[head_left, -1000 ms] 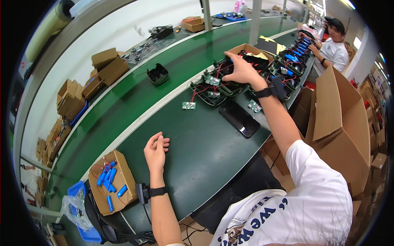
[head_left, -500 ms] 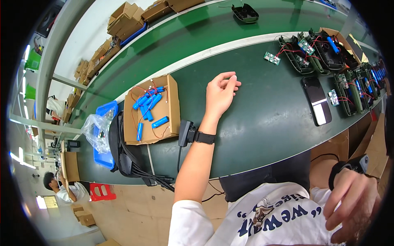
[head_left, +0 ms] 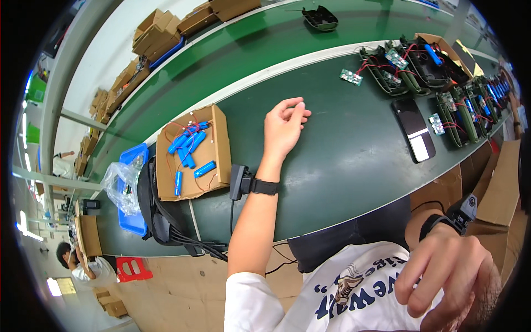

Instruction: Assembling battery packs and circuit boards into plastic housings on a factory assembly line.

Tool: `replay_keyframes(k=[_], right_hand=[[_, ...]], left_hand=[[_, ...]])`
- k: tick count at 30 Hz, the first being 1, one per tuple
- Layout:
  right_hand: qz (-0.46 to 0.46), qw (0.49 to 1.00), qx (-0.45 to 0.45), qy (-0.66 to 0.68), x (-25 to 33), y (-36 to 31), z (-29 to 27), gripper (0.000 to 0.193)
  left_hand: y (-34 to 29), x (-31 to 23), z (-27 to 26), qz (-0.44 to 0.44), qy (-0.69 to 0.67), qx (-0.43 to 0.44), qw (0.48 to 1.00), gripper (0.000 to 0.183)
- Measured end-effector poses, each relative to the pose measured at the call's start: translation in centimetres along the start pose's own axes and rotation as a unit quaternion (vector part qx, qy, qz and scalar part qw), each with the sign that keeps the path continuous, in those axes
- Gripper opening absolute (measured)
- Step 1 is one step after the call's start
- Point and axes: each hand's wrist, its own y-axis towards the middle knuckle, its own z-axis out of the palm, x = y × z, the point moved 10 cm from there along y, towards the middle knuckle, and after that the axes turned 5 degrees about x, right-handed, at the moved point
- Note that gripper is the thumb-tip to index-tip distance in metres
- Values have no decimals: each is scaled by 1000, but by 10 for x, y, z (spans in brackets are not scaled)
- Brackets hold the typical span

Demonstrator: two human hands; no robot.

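My left hand (head_left: 284, 130) rests on the dark green bench top (head_left: 337, 144), fingers loosely bent and slightly apart, holding nothing. A strap with a black device (head_left: 241, 181) is round that wrist. Left of it stands an open cardboard box (head_left: 222, 138) with several blue cylindrical batteries (head_left: 189, 145) on red wires. My right hand (head_left: 442, 274) is raised off the bench at the lower right, close to the camera. Its fingers droop, a little apart, with nothing visible in them. Its wrist carries a small black camera (head_left: 463, 212).
A black phone (head_left: 412, 128) lies right of centre. Beyond it are dark green housings (head_left: 384, 77) with wired circuit boards (head_left: 351, 77). On the left are a black bag (head_left: 156, 213) and a blue tray (head_left: 131, 223) with clear plastic. Another person (head_left: 91, 269) sits far left, near a red stool (head_left: 134, 269).
The view has shifted, so the bench things appear further left. My right hand has moved left across the picture, toward my shirt. My left hand keeps its pose on the bench.
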Motion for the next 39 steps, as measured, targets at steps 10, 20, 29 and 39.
replay_keyframes(k=[10, 20, 29, 39], right_hand=[[-62, 990, -121, -48, 16, -2, -11, 49], [-72, 997, -32, -28, 27, -5, -2, 33], [100, 686, -282, -663, 42, 44, -191, 29], [154, 609, -276, -728, 65, 14, -338, 34]], left_hand=[[0, -6, 2, 10, 24, 3, 1000, 30], [0, -5, 4, 7, 23, 4, 1000, 29], [1, 2, -3, 33, 49, -8, 998, 26], [-12, -26, 15, 137, 198, -48, 969, 18]])
